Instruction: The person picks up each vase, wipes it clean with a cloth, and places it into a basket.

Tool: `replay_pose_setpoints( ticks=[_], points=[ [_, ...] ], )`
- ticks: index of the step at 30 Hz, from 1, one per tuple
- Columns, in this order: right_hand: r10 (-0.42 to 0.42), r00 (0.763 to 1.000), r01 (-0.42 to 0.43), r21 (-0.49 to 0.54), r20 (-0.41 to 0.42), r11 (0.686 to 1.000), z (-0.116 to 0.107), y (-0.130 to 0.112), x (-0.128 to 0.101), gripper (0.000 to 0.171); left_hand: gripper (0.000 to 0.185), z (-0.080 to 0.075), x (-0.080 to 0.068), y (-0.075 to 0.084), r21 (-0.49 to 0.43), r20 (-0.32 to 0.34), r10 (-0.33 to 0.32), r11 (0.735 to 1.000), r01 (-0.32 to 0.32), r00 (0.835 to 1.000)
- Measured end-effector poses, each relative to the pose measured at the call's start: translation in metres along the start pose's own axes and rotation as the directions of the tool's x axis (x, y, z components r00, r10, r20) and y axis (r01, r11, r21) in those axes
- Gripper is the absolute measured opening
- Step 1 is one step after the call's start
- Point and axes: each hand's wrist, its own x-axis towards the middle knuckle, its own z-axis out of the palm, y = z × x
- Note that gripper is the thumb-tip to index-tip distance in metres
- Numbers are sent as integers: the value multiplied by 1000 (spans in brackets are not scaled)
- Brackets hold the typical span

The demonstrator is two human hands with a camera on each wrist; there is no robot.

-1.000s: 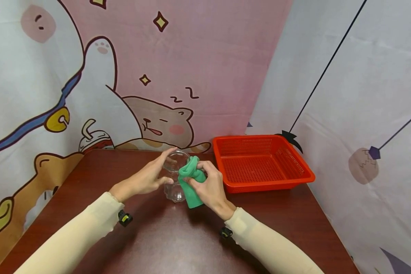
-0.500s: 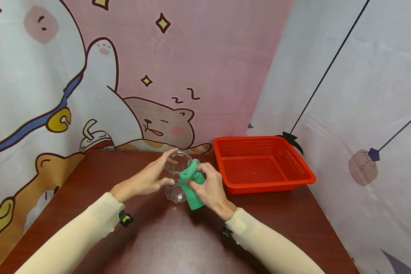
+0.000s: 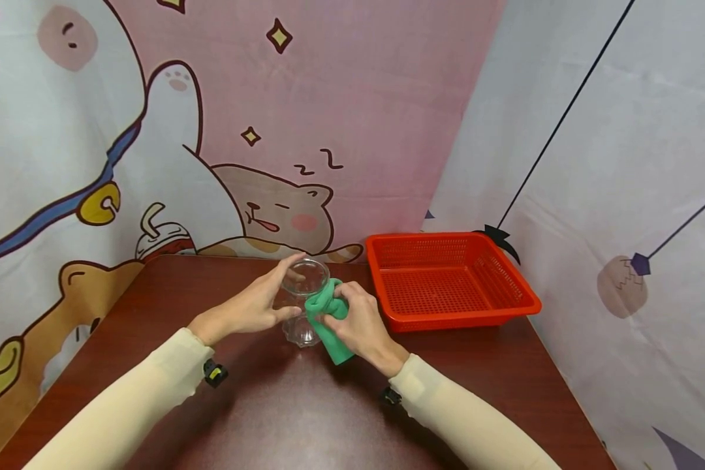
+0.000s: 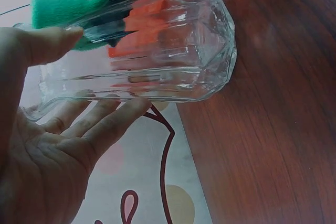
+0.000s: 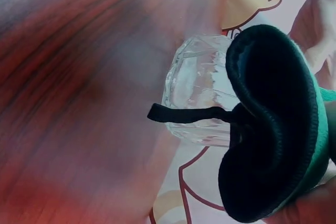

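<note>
My left hand (image 3: 251, 308) has its grip around a clear drinking glass (image 3: 301, 301): the thumb lies along one side and the fingers (image 4: 113, 121) curve around the other, as the left wrist view shows. My right hand (image 3: 355, 322) is curled tight on a green cloth (image 3: 328, 312), bunched up and pressed against the right side of the glass near its rim.

The glass is transparent and ribbed, with flat vertical facets running down its wall to a thick, scalloped base (image 4: 223, 51). I see it held a little tilted over the middle of the tabletop (image 3: 282, 418), its open mouth up and towards the far side; whether its base touches the wood I cannot tell. Through its wall the orange of the basket and the green of the cloth show.

From the right wrist view the cloth (image 5: 273, 129) shows a dark inner face with a green edge, and a thin dark loop sticks out across the glass (image 5: 197, 90).

To the right, at the far right corner of the dark brown tabletop, sits an orange-red perforated plastic basket (image 3: 519, 297). Cartoon-printed curtains (image 3: 153, 130) hang behind.
</note>
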Motion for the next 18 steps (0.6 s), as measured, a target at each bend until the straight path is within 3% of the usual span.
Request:
replay_pose_setpoints(
  ticks=[11, 18],
  points=[
    [26, 994, -21, -53, 106, 998, 1, 2, -7, 45, 104, 0, 0, 0, -31, -1, -22, 999, 22, 1000],
    [86, 979, -70, -93, 185, 993, 4, 5, -11, 45, 97, 1, 0, 2, -94, -4, -36, 995, 36, 999]
  ],
)
